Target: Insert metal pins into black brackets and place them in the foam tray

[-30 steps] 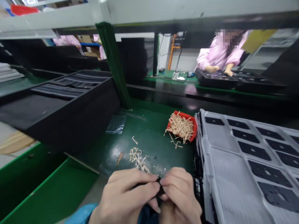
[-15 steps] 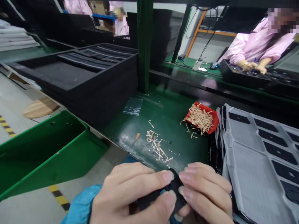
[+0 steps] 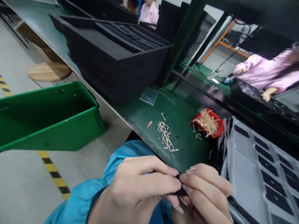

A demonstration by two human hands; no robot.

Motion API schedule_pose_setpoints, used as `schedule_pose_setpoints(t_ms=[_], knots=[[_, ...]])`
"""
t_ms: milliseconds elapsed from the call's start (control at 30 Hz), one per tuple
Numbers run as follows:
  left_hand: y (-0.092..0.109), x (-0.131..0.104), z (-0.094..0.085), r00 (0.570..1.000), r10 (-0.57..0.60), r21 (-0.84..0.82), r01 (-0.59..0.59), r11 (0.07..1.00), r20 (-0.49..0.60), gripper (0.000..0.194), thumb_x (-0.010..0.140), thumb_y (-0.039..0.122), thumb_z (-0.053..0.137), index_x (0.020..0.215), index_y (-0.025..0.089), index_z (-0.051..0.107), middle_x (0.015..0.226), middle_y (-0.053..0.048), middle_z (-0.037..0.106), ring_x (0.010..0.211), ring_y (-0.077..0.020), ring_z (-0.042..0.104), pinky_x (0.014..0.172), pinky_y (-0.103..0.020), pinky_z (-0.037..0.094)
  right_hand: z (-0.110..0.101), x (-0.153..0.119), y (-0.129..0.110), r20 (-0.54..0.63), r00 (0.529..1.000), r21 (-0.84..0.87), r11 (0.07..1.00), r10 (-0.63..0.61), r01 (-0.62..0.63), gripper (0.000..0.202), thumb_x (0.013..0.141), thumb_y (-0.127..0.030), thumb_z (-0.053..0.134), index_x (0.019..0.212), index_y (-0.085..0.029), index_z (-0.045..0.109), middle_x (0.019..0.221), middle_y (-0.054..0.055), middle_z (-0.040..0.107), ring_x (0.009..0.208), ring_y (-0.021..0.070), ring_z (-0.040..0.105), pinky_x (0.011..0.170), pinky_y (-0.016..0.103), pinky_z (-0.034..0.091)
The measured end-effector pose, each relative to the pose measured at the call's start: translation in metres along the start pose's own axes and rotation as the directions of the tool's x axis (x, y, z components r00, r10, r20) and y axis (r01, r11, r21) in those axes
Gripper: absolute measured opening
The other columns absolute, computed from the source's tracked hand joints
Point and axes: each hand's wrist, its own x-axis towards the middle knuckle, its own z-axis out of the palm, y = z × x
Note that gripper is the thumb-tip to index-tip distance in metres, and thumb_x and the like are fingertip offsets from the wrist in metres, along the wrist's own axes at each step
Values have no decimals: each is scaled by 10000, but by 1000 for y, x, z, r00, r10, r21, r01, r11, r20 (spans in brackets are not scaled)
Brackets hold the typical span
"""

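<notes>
Close to the bench's near edge, my left hand (image 3: 144, 183) and my right hand (image 3: 207, 189) meet over a small black part (image 3: 181, 189). Fingers of both hands are closed on it. Most of the part is covered, so its kind is hidden. Beyond my hands, a loose pile of small tan strips (image 3: 166, 135) is scattered on the green bench top (image 3: 142, 119). More strips of this sort fill a red bin (image 3: 220, 129) farther right. A brown scrap (image 3: 149, 124) lies left of the pile.
Stacked black foam trays (image 3: 121, 68) rise at the back left, near a clear plastic bag (image 3: 149, 96). At right, a grey tray (image 3: 243, 168) holds several flat black pieces. A green tub (image 3: 91, 124) and a wooden stool (image 3: 49, 71) stand left. A person in pink (image 3: 261, 68) works opposite.
My view has tilted and swung left. The black part has turned between my hands and now shows less of itself. The co-worker's hands opposite have moved apart.
</notes>
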Motion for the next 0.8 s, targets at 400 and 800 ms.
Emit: schedule_pose_setpoints(t_ms=[400,800], knots=[[-68,112,18,924,-319,513,174,840,209,220,937,66,654,801,175,788,867,-49,731,895,-213,697,880,-378,585,1,-41,39,-47,875,-170,859,482,-483,155,964,-216,658,1096,-161,719,1050,93,747,974,209,715,850,344,577],[-215,311,102,769,-435,702,-25,711,468,355,1011,338,661,1319,167,622,1350,-119,637,1151,-272,667,959,-495,589,14,-120,70,-222,659,-58,665,719,-745,192,1000,-326,635,926,-182,739,888,80,777,806,184,743,776,266,564]])
